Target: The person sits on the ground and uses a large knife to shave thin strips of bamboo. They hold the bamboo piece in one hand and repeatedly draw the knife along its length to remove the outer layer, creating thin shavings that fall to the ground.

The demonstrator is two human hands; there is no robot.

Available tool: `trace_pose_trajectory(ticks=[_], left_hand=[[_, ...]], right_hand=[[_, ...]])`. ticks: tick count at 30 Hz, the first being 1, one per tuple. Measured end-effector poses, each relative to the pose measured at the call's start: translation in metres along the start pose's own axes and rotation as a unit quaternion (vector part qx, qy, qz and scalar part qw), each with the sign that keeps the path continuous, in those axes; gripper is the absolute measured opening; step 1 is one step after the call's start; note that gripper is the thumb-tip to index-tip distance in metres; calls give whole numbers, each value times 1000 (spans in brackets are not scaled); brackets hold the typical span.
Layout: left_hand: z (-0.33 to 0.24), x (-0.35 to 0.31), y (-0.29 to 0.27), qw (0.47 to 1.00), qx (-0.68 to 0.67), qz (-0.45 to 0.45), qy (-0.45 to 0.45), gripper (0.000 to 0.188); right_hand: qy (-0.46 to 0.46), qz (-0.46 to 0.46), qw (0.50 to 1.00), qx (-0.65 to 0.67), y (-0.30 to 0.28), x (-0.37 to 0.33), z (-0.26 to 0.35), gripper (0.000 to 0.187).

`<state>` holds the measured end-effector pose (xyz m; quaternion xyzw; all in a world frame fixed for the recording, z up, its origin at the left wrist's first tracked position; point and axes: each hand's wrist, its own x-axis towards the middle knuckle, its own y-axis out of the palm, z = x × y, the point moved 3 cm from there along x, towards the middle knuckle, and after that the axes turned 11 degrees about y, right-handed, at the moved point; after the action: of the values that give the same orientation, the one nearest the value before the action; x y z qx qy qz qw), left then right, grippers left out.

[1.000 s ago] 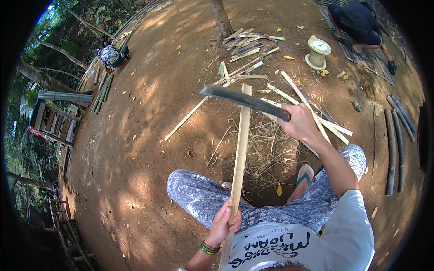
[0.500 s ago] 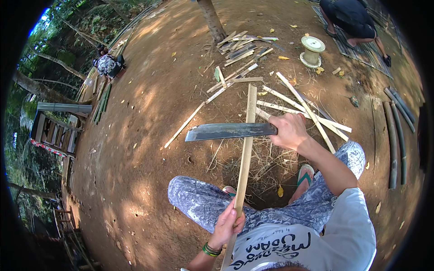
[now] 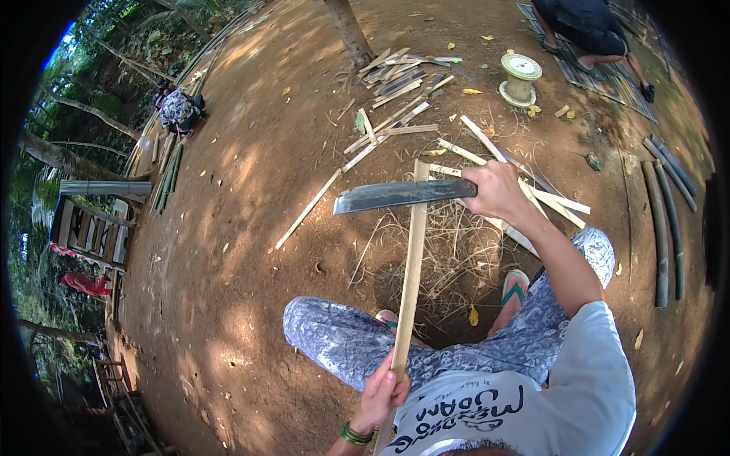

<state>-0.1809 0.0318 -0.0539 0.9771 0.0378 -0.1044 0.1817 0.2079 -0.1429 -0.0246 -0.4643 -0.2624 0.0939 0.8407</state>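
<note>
A long pale bamboo strip (image 3: 411,266) slants up from my body, its far end just past the blade. Low in the view, my left hand (image 3: 384,391) is closed around its near part. My right hand (image 3: 498,188) grips a machete (image 3: 395,196), its handle hidden inside my fist. The broad dark blade points left and lies across the strip near the far end. Thin shavings (image 3: 449,251) are heaped on the ground below, between my sandalled feet.
Split bamboo strips (image 3: 312,207) lie scattered ahead, with a pile (image 3: 399,80) by a tree trunk (image 3: 350,34). A pale spool (image 3: 520,80) stands beyond. Bamboo poles (image 3: 658,235) lie at right. One person (image 3: 585,34) crouches at far right, another (image 3: 180,110) at far left.
My right hand and the machete have moved away from me and slightly right, toward the strip's far end. My left hand keeps its hold on the strip.
</note>
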Motion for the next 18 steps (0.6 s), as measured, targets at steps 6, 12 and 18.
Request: trace_pose_trajectory(ticks=[6, 12, 18], left_hand=[[-2, 1, -1, 999, -40, -18, -16, 60], [-11, -5, 0, 998, -23, -29, -47, 62], [9, -71, -15, 975, -167, -118, -91, 59]], right_hand=[[15, 25, 999, -27, 3, 6, -6, 12], [115, 75, 990, -22, 13, 15, -28, 18], [282, -81, 955, 28, -22, 40, -142, 28]])
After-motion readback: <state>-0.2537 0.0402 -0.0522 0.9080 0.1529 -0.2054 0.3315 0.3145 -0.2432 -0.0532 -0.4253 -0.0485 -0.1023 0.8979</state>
